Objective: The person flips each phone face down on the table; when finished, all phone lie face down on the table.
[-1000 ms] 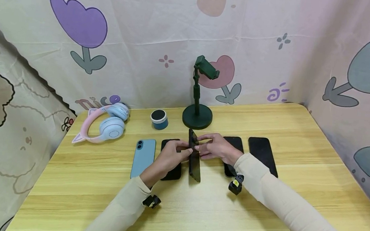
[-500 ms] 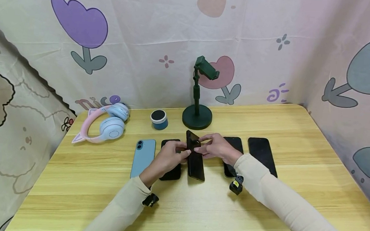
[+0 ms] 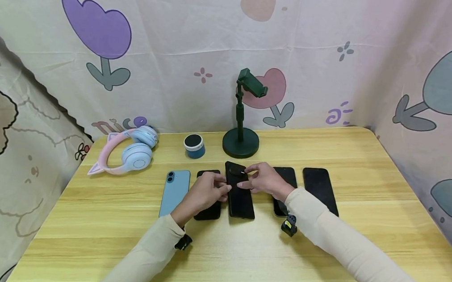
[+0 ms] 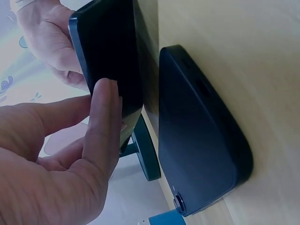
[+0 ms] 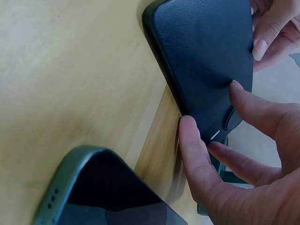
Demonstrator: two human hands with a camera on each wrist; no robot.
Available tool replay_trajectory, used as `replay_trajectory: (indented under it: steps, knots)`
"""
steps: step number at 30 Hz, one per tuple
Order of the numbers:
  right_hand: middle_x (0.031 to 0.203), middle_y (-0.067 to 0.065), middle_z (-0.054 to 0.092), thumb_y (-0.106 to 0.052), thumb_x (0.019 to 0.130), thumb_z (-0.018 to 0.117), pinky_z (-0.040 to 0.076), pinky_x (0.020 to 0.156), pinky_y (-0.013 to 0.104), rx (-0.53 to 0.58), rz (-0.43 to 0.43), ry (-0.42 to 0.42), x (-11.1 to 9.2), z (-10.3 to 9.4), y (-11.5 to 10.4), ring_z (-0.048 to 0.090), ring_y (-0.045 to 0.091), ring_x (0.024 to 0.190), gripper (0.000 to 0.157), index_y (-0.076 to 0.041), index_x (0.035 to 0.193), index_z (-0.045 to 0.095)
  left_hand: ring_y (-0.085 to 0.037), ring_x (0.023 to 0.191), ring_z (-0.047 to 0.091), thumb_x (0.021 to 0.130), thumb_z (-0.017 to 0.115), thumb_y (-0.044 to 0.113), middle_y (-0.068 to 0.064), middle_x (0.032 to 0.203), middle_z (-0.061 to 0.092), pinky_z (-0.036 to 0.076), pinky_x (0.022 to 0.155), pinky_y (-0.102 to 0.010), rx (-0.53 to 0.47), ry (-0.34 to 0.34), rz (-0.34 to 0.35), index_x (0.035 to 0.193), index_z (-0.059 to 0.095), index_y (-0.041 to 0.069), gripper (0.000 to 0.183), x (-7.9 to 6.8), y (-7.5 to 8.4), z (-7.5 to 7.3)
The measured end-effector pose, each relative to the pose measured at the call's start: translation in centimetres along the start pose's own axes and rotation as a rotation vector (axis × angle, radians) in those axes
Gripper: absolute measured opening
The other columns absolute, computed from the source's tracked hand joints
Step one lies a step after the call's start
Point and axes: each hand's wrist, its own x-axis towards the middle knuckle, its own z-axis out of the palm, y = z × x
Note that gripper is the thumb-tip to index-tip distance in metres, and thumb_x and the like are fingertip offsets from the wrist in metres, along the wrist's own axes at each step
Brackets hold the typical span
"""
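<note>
A black smartphone (image 3: 241,205) is tilted over the middle of the table, its back with the camera bump facing up. At its left edge my left hand (image 3: 204,192) pinches it, fingers (image 4: 104,101) against the dark underside in the left wrist view. My right hand (image 3: 268,180) holds its right side, with the thumb (image 5: 255,105) on the back and fingertips at the edge in the right wrist view. Just left lies another black phone (image 3: 208,212), partly covered by my left hand. A gap shows between the held phone and the table in both wrist views.
A blue phone (image 3: 175,192) lies at the left. Two dark-screened phones, one partly under my right wrist (image 3: 286,175) and one farther right (image 3: 320,187), lie on the table. Behind stand a green phone stand (image 3: 240,143), a small blue round speaker-like object (image 3: 195,149) and cat-ear headphones (image 3: 137,155).
The held phone has turned from nearly on edge to lying flatter, its back now facing up and its lower end swinging right. Both hands stay at its sides.
</note>
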Motion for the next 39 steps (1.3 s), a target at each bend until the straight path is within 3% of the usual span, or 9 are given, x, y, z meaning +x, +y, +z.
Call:
replay_trajectory:
  steps: [4, 8, 17, 25, 35, 39]
  knots:
    - [0.079, 0.006, 0.055, -0.016, 0.089, 0.080, 0.060, 0.075, 0.038, -0.052, -0.018, 0.020, 0.0, 0.1, 0.0, 0.067, 0.021, 0.078, 0.062, 0.006, 0.141, 0.053, -0.014, 0.072, 0.070, 0.099, 0.067, 0.009, -0.007, 0.093, 0.071, 0.059, 0.072, -0.032, 0.049, 0.001, 0.014, 0.109, 0.074, 0.001, 0.015, 0.1, 0.0, 0.0]
    - [0.067, -0.001, 0.041, -0.014, 0.086, 0.083, 0.058, 0.067, 0.035, -0.084, -0.036, 0.039, 0.0, 0.2, 0.0, 0.060, 0.020, 0.066, 0.065, 0.006, 0.140, 0.053, -0.014, 0.070, 0.069, 0.097, 0.068, 0.008, -0.005, 0.088, 0.072, 0.059, 0.072, -0.032, 0.095, 0.005, 0.020, 0.107, 0.073, 0.000, 0.013, 0.4, 0.0, 0.1]
    - [0.068, 0.000, 0.046, -0.015, 0.082, 0.086, 0.047, 0.056, 0.028, -0.159, -0.022, 0.073, -0.2, 0.3, -0.2, 0.063, 0.020, 0.060, 0.069, 0.006, 0.140, 0.053, -0.011, 0.071, 0.068, 0.096, 0.071, 0.011, -0.005, 0.093, 0.073, 0.057, 0.084, -0.040, 0.247, 0.020, 0.020, 0.119, 0.070, -0.001, 0.027, 0.8, 0.0, 0.6]
    - [0.058, -0.001, 0.047, -0.019, 0.081, 0.088, 0.035, 0.051, 0.026, -0.268, -0.041, 0.091, -0.2, 0.4, -0.3, 0.049, 0.012, 0.049, 0.073, 0.005, 0.140, 0.053, -0.014, 0.077, 0.067, 0.093, 0.075, 0.013, -0.005, 0.092, 0.072, 0.057, 0.082, -0.040, 0.347, 0.038, 0.061, 0.118, 0.072, -0.001, 0.028, 0.7, 0.0, 0.8]
    - [0.071, 0.005, 0.060, -0.024, 0.078, 0.090, 0.040, 0.056, 0.028, -0.376, -0.064, 0.126, 0.0, 0.6, 0.0, 0.054, 0.015, 0.058, 0.073, 0.005, 0.137, 0.057, -0.024, 0.095, 0.069, 0.093, 0.075, 0.015, -0.009, 0.101, 0.074, 0.056, 0.086, -0.044, 0.403, 0.031, 0.072, 0.120, 0.071, -0.002, 0.032, 0.4, 0.2, 1.0]
    - [0.070, 0.004, 0.057, -0.022, 0.077, 0.091, 0.037, 0.055, 0.028, -0.392, -0.072, 0.132, 0.0, 0.6, 0.1, 0.049, 0.014, 0.056, 0.075, 0.004, 0.138, 0.057, -0.028, 0.103, 0.068, 0.094, 0.074, 0.015, -0.011, 0.105, 0.074, 0.048, 0.100, -0.051, 0.409, 0.016, 0.084, 0.120, 0.073, -0.001, 0.030, 0.2, 0.3, 1.0]
